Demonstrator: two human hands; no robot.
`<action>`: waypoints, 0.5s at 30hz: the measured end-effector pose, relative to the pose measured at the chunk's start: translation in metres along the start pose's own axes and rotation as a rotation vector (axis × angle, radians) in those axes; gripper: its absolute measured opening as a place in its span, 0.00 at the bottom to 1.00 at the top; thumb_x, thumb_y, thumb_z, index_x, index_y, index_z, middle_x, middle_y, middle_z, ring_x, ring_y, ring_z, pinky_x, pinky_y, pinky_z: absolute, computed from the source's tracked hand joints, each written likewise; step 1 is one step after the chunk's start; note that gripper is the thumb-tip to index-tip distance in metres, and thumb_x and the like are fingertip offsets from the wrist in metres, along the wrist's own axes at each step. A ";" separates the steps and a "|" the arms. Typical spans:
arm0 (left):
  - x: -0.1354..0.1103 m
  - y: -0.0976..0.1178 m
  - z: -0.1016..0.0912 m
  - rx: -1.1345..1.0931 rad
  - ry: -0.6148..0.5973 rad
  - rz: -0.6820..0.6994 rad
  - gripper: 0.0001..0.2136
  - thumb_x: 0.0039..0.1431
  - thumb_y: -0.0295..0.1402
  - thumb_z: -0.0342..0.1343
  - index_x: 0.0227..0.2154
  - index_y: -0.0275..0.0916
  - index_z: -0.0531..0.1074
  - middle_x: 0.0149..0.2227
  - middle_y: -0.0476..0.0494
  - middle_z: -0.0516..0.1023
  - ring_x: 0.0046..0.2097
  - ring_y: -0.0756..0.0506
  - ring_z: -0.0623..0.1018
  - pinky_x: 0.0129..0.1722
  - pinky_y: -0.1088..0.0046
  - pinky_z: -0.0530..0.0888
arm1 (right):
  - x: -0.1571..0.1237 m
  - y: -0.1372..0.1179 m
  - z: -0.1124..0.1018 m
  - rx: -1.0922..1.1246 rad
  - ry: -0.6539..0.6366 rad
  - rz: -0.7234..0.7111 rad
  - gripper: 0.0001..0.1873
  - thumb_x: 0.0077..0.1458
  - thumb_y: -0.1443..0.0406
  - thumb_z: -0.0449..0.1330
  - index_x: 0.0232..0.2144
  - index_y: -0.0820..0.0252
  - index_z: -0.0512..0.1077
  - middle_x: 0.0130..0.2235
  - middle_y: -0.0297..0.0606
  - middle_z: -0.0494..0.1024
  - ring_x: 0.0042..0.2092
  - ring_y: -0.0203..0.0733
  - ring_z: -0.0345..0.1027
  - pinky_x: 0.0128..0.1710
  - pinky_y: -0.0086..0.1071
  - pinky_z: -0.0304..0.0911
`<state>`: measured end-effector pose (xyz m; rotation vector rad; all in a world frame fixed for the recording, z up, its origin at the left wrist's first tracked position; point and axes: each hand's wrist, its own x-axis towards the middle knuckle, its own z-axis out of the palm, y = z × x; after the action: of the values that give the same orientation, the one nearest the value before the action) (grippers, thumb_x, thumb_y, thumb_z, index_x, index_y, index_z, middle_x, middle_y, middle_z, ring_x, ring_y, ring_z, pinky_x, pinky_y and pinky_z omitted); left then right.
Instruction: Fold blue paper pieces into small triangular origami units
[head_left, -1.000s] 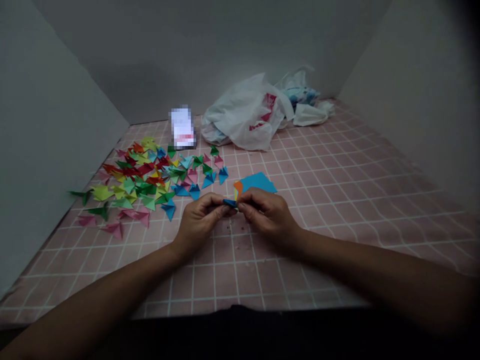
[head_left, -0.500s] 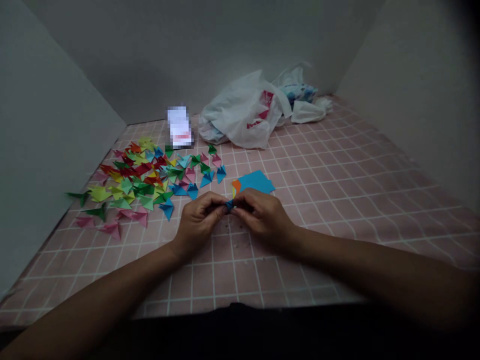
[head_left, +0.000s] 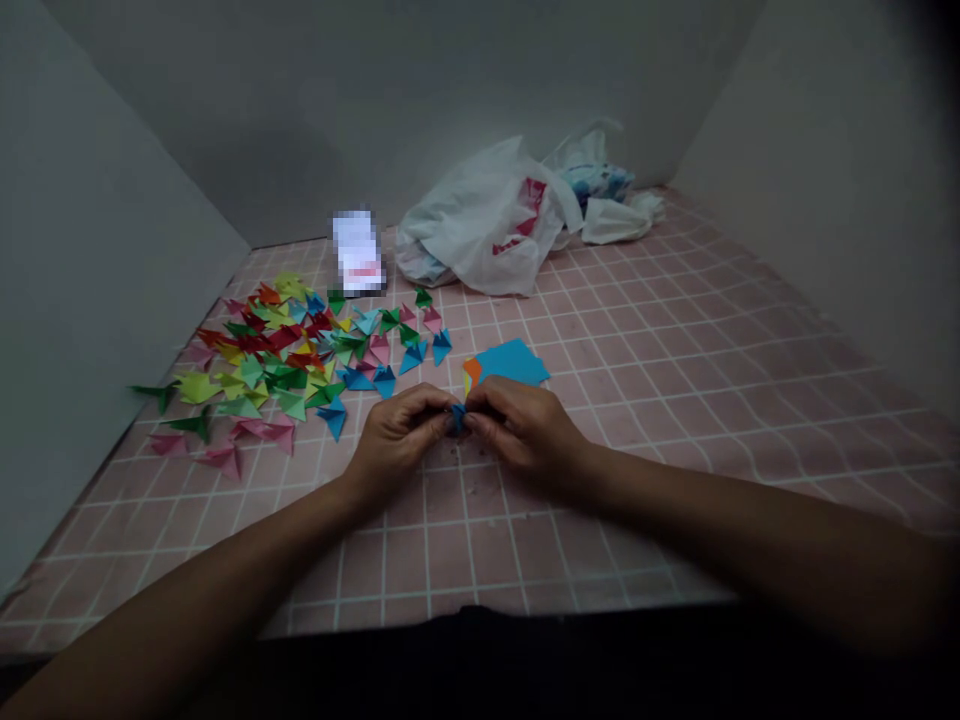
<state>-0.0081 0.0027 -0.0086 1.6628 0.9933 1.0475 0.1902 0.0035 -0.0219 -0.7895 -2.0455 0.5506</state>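
Observation:
A small folded piece of blue paper (head_left: 458, 418) is pinched between my two hands, mostly covered by the fingertips. My left hand (head_left: 401, 432) grips it from the left with thumb and forefinger. From the other side my right hand (head_left: 529, 428) holds it the same way, fingers curled in. Just beyond the right hand lie flat sheets of blue paper (head_left: 514, 362), with orange paper (head_left: 472, 371) and a strip of yellow showing at their left edge. To the left spreads a pile of folded paper pieces (head_left: 285, 378) in many colours.
A lit phone (head_left: 358, 252), its screen blurred, leans upright behind the pile. White plastic bags (head_left: 480, 225) with red print sit against the back wall. A pink checked cloth (head_left: 675, 400) covers the table, and pale walls stand on three sides.
Both hands stay nearly in place. The blue paper between the fingertips has turned slightly, and a little more of it shows below them.

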 end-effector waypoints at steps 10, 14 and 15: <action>-0.003 0.004 0.005 -0.102 -0.033 -0.051 0.02 0.60 0.28 0.61 0.33 0.37 0.78 0.35 0.46 0.78 0.33 0.50 0.81 0.34 0.76 0.82 | -0.001 -0.001 0.000 -0.083 0.106 0.094 0.07 0.62 0.71 0.58 0.32 0.57 0.66 0.30 0.34 0.73 0.30 0.36 0.64 0.31 0.30 0.58; -0.004 0.001 0.007 -0.124 -0.019 -0.085 0.02 0.59 0.30 0.62 0.33 0.38 0.77 0.34 0.46 0.81 0.35 0.48 0.83 0.36 0.75 0.82 | -0.001 -0.002 0.002 0.036 0.098 0.100 0.06 0.62 0.72 0.57 0.33 0.58 0.68 0.31 0.34 0.75 0.31 0.36 0.67 0.32 0.30 0.60; -0.004 0.001 0.007 -0.134 -0.010 -0.104 0.02 0.59 0.31 0.62 0.33 0.38 0.76 0.33 0.46 0.81 0.35 0.48 0.83 0.37 0.74 0.82 | -0.001 -0.002 0.002 0.070 0.083 0.099 0.05 0.63 0.72 0.57 0.35 0.59 0.69 0.32 0.35 0.76 0.32 0.36 0.68 0.33 0.30 0.61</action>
<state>-0.0023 -0.0032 -0.0104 1.4909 0.9710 1.0129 0.1881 0.0007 -0.0227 -0.8606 -1.9086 0.6309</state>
